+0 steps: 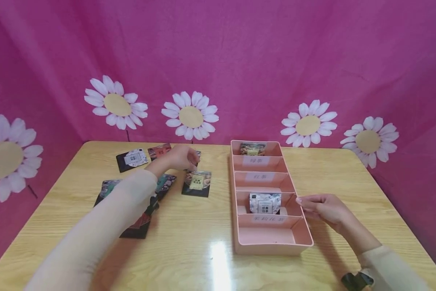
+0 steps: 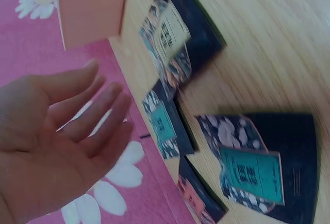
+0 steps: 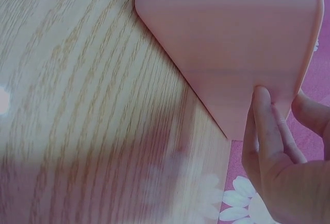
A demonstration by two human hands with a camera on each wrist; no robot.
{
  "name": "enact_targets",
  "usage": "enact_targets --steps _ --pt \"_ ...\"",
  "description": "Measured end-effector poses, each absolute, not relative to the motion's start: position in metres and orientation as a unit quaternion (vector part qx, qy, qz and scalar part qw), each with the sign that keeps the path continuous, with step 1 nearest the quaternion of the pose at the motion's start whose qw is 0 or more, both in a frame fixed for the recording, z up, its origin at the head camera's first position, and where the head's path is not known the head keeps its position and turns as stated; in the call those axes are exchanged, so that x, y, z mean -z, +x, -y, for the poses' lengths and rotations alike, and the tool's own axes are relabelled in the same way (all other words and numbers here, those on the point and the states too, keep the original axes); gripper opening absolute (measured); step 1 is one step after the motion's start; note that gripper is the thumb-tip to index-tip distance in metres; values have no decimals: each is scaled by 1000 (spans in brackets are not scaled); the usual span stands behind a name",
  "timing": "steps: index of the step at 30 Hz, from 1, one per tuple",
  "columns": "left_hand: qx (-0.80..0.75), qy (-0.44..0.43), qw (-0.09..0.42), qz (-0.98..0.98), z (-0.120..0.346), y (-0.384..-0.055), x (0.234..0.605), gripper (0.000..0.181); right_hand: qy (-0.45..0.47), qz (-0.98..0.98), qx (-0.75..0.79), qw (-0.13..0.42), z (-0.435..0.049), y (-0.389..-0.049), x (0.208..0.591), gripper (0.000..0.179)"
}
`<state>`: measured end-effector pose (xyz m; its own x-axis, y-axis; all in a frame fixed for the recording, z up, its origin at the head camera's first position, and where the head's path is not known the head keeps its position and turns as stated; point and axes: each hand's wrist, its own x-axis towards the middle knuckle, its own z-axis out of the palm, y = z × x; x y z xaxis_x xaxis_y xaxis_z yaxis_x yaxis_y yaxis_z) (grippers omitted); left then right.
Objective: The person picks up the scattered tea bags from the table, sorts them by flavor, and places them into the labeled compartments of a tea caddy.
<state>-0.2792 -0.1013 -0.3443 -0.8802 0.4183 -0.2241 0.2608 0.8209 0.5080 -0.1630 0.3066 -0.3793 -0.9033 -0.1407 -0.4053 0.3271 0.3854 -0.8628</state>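
Note:
My left hand (image 1: 181, 157) hovers over the packets at the back of the table, fingers loosely bent and holding nothing. Just below it lies a yellow-labelled tea packet (image 1: 196, 184); a green-labelled tea packet (image 2: 167, 126) is partly hidden behind the hand in the head view. My right hand (image 1: 327, 210) holds the right side of a pink divided box (image 1: 265, 236), thumb at the rim and fingertips (image 3: 262, 94) against the outer wall. Inside the box, a white tea packet (image 1: 264, 203) leans in one compartment and another yellow-labelled packet (image 1: 252, 149) stands in the farthest.
A white-and-black packet (image 1: 132, 159) and a red-labelled packet (image 1: 159, 151) lie at the back left. Several more packets (image 1: 136, 232) overlap beneath my left forearm, partly hidden. Behind the wooden table (image 1: 189, 250) hangs a pink flowered curtain (image 1: 218, 60).

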Motion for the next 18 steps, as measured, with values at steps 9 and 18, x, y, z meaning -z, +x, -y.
enact_targets --steps 9,18 --pt "-185 146 231 -944 115 -286 354 34 56 -795 564 215 -308 -163 378 46" --pt "-208 113 238 -942 121 -291 361 34 58 -795 565 213 -308 -162 378 48"
